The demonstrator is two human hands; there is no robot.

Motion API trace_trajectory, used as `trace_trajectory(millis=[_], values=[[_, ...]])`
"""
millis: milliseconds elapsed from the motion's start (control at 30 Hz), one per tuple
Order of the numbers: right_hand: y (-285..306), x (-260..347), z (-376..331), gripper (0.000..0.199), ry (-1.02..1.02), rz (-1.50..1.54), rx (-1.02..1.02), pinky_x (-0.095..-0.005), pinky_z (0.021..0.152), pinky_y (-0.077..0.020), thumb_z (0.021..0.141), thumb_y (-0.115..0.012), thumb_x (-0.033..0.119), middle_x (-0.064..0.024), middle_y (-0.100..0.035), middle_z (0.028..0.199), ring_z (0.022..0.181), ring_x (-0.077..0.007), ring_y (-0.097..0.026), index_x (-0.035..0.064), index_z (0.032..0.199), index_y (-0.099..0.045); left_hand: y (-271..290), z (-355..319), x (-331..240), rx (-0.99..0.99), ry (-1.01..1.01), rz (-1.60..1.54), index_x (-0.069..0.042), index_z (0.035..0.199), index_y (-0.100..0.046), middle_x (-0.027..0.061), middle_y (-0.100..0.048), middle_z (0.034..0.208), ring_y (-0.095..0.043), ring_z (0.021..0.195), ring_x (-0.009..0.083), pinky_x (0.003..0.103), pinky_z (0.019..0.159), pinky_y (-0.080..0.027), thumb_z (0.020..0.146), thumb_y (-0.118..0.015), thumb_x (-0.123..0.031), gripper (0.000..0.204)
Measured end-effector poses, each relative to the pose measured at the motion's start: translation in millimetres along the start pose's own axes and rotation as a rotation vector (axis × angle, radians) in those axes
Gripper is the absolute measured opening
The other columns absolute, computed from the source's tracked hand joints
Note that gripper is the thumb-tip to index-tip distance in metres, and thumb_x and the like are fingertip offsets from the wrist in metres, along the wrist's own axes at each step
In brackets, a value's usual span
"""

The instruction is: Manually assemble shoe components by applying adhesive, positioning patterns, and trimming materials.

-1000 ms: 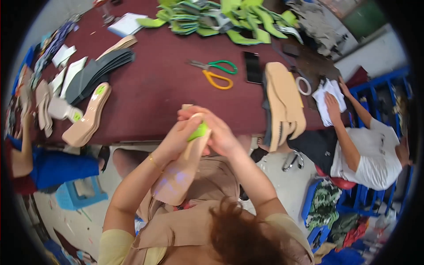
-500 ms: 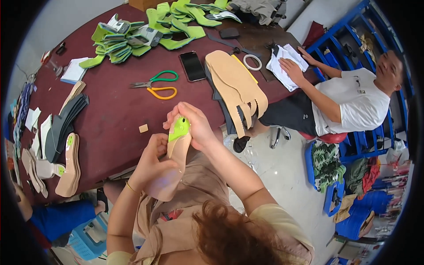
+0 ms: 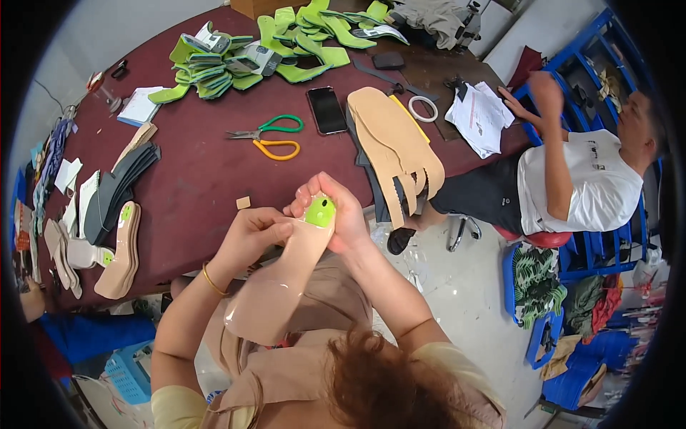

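Observation:
Above my lap I hold a shoe insole (image 3: 275,286), its wide beige end toward me and its lime-green end, with a small dark hole, pointing toward the table. My right hand (image 3: 344,220) is closed around the green end from the right. With thumb and fingers together, my left hand (image 3: 259,232) pinches the edge of the beige layer where it meets the green. The beige surface looks glossy, as if under a clear film. On the table beyond my left hand lies a small beige square (image 3: 244,202).
Green-handled and orange-handled scissors (image 3: 268,136), a phone (image 3: 326,111) and beige cut sheets (image 3: 396,143) lie on the dark red table (image 3: 193,164). Green insoles (image 3: 207,68) are heaped at the back. Stacked beige insoles (image 3: 121,254) sit left. A seated co-worker (image 3: 579,182) is at right.
My left hand has moved up to the beige layer's edge beside the green end, so more of the beige shows. The co-worker has raised one hand off the papers.

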State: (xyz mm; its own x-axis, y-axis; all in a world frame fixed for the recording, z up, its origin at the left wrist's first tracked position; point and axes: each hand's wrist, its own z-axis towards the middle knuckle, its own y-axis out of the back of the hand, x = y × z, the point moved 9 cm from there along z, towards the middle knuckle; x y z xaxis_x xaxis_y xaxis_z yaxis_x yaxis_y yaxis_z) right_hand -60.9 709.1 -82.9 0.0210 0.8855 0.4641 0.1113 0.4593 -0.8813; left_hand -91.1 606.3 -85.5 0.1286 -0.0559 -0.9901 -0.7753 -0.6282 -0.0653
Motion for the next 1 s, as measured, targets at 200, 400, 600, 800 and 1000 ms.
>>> trace_trajectory(millis=[200, 400, 600, 800, 1000], values=[[-53.1, -1.8, 10.9, 0.029, 0.098, -0.035, 0.376, -0.0442, 0.082, -0.0453, 0.093, -0.046, 0.03, -0.0089, -0.052, 0.074, 0.064, -0.0234, -0.055, 0.0069, 0.075, -0.046, -49.1, -23.5, 26.1, 0.242, 0.378, -0.629, 0.001, 0.101, -0.059, 0.008, -0.064, 0.082, -0.061, 0.069, 0.0122, 0.025, 0.059, -0.049, 0.08, -0.057, -0.059, 0.064], [-53.6, 4.5, 29.6, 0.062, 0.174, -0.419, 0.373, -0.0462, 0.096, -0.0382, 0.089, -0.043, 0.057, -0.0172, -0.058, 0.111, 0.104, -0.0287, -0.057, 0.0046, 0.123, -0.041, -46.2, -11.9, 10.1, 0.342, 0.183, -0.913, -0.004, 0.091, -0.052, -0.0002, -0.044, 0.057, -0.041, 0.045, 0.0083, 0.022, 0.04, -0.03, 0.086, -0.044, -0.062, 0.059], [-15.9, -45.2, 7.3, 0.066, -0.066, -0.756, 0.303, -0.034, 0.103, -0.0321, 0.094, -0.042, 0.047, -0.0112, -0.044, 0.135, 0.124, -0.0188, -0.041, 0.0009, 0.139, -0.029, 10.7, -7.5, 34.7, -0.102, 0.185, -0.255, -0.006, 0.101, -0.053, -0.0018, -0.052, 0.071, -0.049, 0.057, 0.0082, 0.022, 0.049, -0.04, 0.092, -0.045, -0.05, 0.045], [-5.1, -37.9, 4.0, 0.043, 0.115, -0.763, 0.101, -0.029, 0.086, -0.0471, 0.099, -0.038, 0.031, -0.0089, -0.057, 0.116, 0.101, -0.0149, -0.057, -0.0036, 0.122, -0.046, -13.8, -16.9, 53.6, -0.144, 0.296, -0.687, -0.005, 0.113, -0.052, 0.0015, -0.061, 0.092, -0.058, 0.08, 0.0087, 0.025, 0.069, -0.048, 0.097, -0.038, -0.043, 0.044], [4.1, -60.2, -0.5, 0.041, -0.164, -0.462, 0.107, -0.0311, 0.092, -0.0444, 0.097, -0.045, 0.022, -0.0111, -0.049, 0.129, 0.118, -0.0161, -0.048, -0.002, 0.13, -0.037, 3.8, -22.5, 71.6, -0.291, 0.337, -0.493, -0.001, 0.111, -0.054, 0.0039, -0.06, 0.097, -0.058, 0.082, 0.0094, 0.026, 0.072, -0.047, 0.098, -0.039, -0.04, 0.044]])
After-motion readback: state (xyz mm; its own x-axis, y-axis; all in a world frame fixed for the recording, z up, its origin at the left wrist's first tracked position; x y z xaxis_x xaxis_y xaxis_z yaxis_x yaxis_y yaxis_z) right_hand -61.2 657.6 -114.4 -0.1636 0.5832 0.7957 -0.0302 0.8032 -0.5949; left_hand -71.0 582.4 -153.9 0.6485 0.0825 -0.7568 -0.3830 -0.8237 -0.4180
